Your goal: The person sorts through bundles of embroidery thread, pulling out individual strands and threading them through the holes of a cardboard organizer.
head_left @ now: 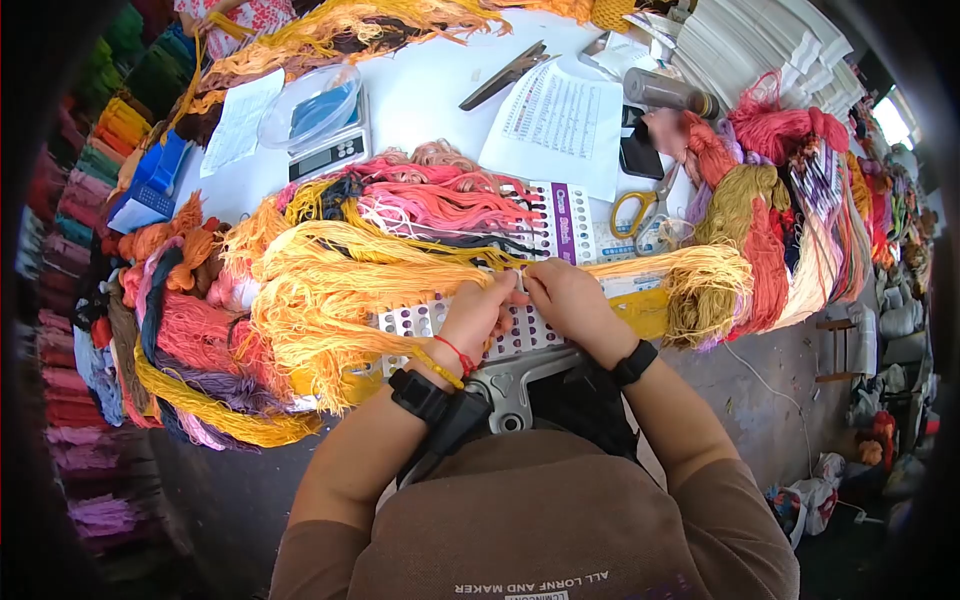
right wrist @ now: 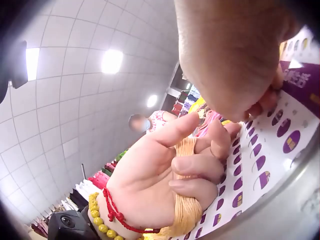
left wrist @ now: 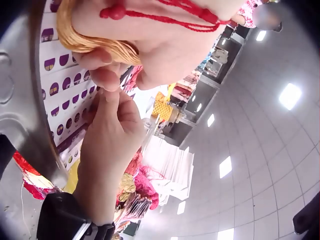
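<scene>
My left hand (head_left: 472,318) has its fingers curled round a hank of light orange thread (right wrist: 187,212), which runs across the palm in the right wrist view. Beside it, my right hand (head_left: 572,305) is bent at the knuckles over a white punched card (right wrist: 255,137) with purple-marked holes. In the left wrist view, the right thumb (left wrist: 106,107) meets the left fingertips; I cannot tell what is pinched there. A loose orange mass (head_left: 310,285) spreads left of the hands, and straighter orange strands (head_left: 640,265) emerge past the right hand.
Beyond the hands lie pink thread (head_left: 440,205), a purple-striped card (head_left: 563,222), yellow-handled scissors (head_left: 632,215), printed sheets (head_left: 560,120), a phone (head_left: 640,155) and a scale (head_left: 340,155). Hanks (head_left: 765,270) drape over the right edge. A metal bracket (head_left: 512,395) sits before the body.
</scene>
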The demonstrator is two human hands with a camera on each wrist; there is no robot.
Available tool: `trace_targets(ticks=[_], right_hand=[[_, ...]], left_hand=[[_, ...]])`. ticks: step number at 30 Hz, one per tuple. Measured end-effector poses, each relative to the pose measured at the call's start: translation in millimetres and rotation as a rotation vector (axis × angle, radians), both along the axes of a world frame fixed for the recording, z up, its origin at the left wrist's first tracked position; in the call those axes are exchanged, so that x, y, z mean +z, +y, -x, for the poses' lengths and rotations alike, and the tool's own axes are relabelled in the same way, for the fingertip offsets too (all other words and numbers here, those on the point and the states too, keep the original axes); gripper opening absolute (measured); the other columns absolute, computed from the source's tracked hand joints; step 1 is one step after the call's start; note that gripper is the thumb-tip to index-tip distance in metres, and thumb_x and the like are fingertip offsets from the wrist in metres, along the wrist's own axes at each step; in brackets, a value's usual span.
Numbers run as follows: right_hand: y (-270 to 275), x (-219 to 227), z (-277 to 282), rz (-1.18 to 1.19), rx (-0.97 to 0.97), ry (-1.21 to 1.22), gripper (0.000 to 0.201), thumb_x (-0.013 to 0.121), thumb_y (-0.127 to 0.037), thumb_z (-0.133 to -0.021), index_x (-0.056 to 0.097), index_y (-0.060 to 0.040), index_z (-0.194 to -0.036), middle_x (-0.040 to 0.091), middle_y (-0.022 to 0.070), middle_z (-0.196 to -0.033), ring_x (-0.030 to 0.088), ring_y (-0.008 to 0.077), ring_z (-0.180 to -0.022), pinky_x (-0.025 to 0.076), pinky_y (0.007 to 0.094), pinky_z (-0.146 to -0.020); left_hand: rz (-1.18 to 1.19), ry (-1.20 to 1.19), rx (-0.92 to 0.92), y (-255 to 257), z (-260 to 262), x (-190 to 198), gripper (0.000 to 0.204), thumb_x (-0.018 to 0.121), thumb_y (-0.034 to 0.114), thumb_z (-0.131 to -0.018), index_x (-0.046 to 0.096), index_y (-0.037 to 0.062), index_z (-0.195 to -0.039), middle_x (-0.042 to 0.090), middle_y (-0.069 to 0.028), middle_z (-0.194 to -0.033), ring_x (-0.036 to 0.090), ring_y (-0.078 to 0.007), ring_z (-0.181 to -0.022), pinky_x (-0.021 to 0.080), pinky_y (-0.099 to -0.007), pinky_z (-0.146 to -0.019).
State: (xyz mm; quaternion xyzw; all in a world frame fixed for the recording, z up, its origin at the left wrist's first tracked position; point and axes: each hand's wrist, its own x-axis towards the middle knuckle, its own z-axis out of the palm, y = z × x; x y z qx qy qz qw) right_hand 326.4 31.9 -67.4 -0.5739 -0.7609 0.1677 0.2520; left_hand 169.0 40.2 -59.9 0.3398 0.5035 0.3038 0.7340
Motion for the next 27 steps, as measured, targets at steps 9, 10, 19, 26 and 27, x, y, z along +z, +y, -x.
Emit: trace_targets(ticks=[9,10,19,26,27], right_hand=[[-1.2,1.7,0.4,-0.016,-0.002,-0.012,0.019,0.048,-0.020,-0.083,0.058,-0.0035,-0.080,0.058,0.0155,-0.075,0.057,0.0332,-0.070,0.046,0.0419,-0.062],[-1.2,1.7,0.3,-0.015,0.002,-0.010,0.019,0.049,-0.020,-0.083,0.058,-0.0035,-0.080,0.058,0.0157,-0.075,0.057,0.0332,-0.070,0.046,0.0419,-0.062],[-6.3,13.8,1.7,-0.050,0.005,-0.073,0.016,0.048,-0.018,-0.083,0.054,-0.0033,-0.081,0.058,0.0155,-0.074,0.058,0.0333,-0.067,0.046,0.0416,-0.060],[-12.0,18.4,9.4,-0.059,0.011,-0.379,0.010,0.046,-0.011,-0.081,0.042,-0.0039,-0.086,0.059,0.0099,-0.066,0.059,0.0287,-0.057,0.046,0.0380,-0.048],[-12.2,20.8,10.5,-0.059,0.013,-0.378,0.010,0.046,-0.011,-0.081,0.042,-0.0039,-0.086,0.059,0.0099,-0.066,0.059,0.0287,-0.057,0.046,0.0380,-0.048]], left_hand=[[-0.011,-0.027,0.059,0.5,-2.3,0.3,0.030,0.055,0.029,-0.084,0.059,-0.0001,-0.089,0.056,-0.0035,-0.064,0.045,-0.0088,-0.042,0.028,-0.0198,-0.038],[-0.011,-0.027,0.060,3.2,-1.3,-1.9,0.030,0.055,0.029,-0.084,0.059,-0.0001,-0.089,0.056,-0.0035,-0.064,0.045,-0.0088,-0.042,0.028,-0.0198,-0.038],[-0.022,0.033,-0.033,20.5,-1.6,2.5,0.015,0.056,0.017,-0.079,0.058,0.0025,-0.081,0.056,-0.0031,-0.068,0.051,-0.0105,-0.049,0.031,-0.0212,-0.041],[-0.368,0.261,-0.105,18.8,-9.6,8.4,0.014,0.051,0.012,-0.076,0.056,-0.0013,-0.077,0.057,-0.0055,-0.063,0.054,-0.0125,-0.054,0.042,-0.0247,-0.050],[-0.388,0.273,-0.141,21.7,-8.7,4.2,0.014,0.050,0.012,-0.076,0.056,-0.0009,-0.077,0.056,-0.0056,-0.063,0.054,-0.0123,-0.054,0.042,-0.0248,-0.050]])
